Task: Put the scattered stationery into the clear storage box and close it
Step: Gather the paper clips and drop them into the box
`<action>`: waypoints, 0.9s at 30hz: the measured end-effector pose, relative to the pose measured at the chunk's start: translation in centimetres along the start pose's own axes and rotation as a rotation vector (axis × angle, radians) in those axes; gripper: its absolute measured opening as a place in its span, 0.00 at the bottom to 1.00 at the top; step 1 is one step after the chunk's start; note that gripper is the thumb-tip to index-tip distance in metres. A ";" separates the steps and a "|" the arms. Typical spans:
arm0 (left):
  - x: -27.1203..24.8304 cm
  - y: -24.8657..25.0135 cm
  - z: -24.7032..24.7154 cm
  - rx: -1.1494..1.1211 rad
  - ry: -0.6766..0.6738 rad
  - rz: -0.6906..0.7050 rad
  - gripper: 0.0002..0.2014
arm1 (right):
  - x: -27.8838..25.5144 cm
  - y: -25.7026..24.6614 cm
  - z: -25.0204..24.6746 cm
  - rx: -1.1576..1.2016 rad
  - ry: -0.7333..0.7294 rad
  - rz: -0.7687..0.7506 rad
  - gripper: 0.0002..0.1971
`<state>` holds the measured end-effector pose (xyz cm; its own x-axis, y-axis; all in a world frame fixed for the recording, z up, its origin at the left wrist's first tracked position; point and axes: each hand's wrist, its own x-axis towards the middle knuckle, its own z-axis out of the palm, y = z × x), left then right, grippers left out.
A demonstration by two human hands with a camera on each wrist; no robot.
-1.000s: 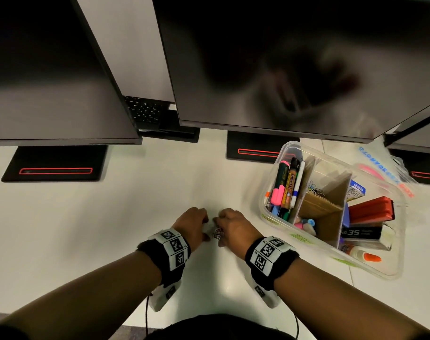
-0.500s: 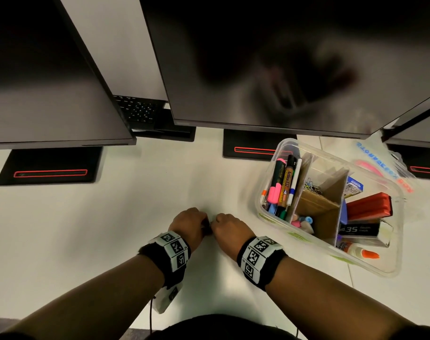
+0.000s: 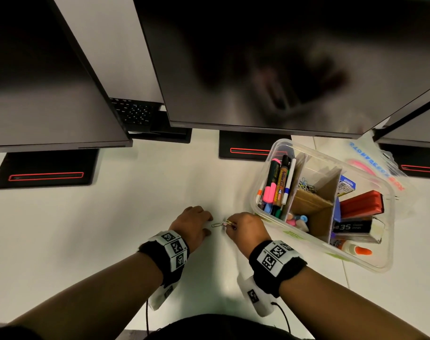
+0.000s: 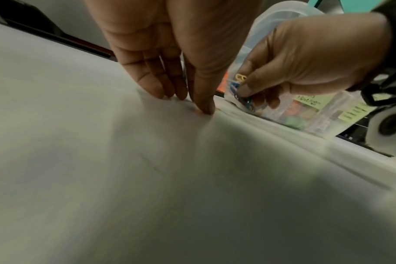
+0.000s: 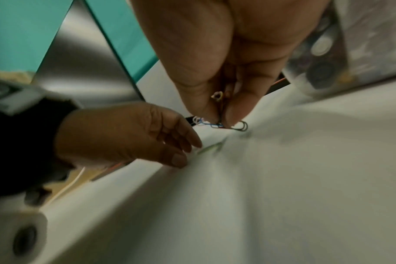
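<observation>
My right hand (image 3: 243,225) pinches a bunch of coloured paper clips (image 5: 219,123) just above the white desk, close to the left wall of the clear storage box (image 3: 258,192). One more paper clip (image 3: 216,225) lies on the desk between my hands. My left hand (image 3: 194,223) rests beside it with straight fingers (image 4: 156,84) touching the desk and holds nothing. The box stands open at the right, with markers (image 3: 277,185), more clips (image 3: 305,185), a red stapler (image 3: 361,202) and a glue bottle (image 3: 356,249) in its cardboard compartments.
Three dark monitors (image 3: 258,65) hang over the back of the desk, their black bases (image 3: 44,169) standing on it. The clear lid (image 3: 370,160) with pink and blue print lies behind the box. A black keyboard (image 3: 135,111) sits behind the monitors.
My hands were pressed together over the clips; now they have drawn apart, the right one lifting a pinched bunch of clips toward the box, one clip left lying on the desk.
</observation>
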<state>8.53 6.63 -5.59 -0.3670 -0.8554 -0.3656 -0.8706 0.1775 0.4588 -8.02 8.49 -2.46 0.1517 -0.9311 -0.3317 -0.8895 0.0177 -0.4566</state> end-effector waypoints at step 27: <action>1.8 16.8 -11.4 -0.243 0.334 0.202 0.07 | -3.3 7.6 -17.7 0.690 0.443 0.412 0.11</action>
<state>-3.07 2.51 10.67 -0.3608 -0.9325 0.0133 -0.6763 0.2715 0.6848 -22.86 5.30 9.77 -0.4264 -0.8548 -0.2958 -0.3605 0.4605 -0.8112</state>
